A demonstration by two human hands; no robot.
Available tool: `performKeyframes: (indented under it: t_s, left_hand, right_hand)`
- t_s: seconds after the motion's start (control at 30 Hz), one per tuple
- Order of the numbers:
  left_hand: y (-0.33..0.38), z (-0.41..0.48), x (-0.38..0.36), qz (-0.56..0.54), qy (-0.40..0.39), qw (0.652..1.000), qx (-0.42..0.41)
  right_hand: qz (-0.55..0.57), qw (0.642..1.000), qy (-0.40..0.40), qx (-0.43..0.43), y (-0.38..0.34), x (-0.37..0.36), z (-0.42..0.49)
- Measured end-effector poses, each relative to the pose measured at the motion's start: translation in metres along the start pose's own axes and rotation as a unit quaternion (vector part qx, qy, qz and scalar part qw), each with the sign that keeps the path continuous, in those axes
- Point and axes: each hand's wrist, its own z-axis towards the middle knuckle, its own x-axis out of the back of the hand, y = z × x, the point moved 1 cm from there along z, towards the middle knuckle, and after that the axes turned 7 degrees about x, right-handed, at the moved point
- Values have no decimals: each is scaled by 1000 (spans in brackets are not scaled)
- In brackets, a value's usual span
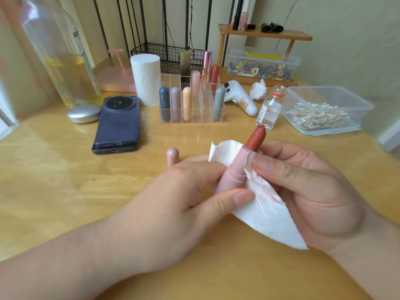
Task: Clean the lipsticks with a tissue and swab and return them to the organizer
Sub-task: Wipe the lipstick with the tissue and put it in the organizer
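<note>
left hand [173,195]: thumb, fingers pinch lipstick [234,169] | right hand [313,187]: pinches tissue [270,219] | forearms converge

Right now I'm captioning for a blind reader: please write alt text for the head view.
The left hand holds an opened pink lipstick with a red-brown bullet while the right hand pinches a stained tissue against its tube. On the wooden table, a clear organizer holds more lipsticks.

The left forearm [54,267] and right forearm [378,256] are shown bare; short nails [242,197] are seen on the left grip [173,202] and right grip [320,191].
</note>
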Motion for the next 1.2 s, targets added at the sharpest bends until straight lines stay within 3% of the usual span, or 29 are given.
performKeyframes:
  t_s: [0.13,0.3,0.43,0.63,0.83,1.07,1.2]
  left_hand:
    - [-3,0,2,-98,-121,988,12]
    - [-5,-1,5,-181,-174,967,36]
    - [-5,1,2,-177,-155,971,40]
    - [5,1,3,-114,-22,993,10]
    - [2,1,3,-226,-168,959,20]
    - [1,0,-5,-159,-20,986,47]
    - [0,-1,-2,-205,-55,975,64]
  right_hand:
    - [-9,1000,-19,-9,0,4,1]
    - [-12,999,-53,-3,0,6,0]
    - [-13,998,-67,11,-2,3,-1]
    - [42,995,-78,43,-4,-1,-1]
    - [1,996,-72,43,-6,1,0]
    - [-46,997,-50,47,-6,-3,-1]
    - [-72,994,-62,49,-5,-3,-2]
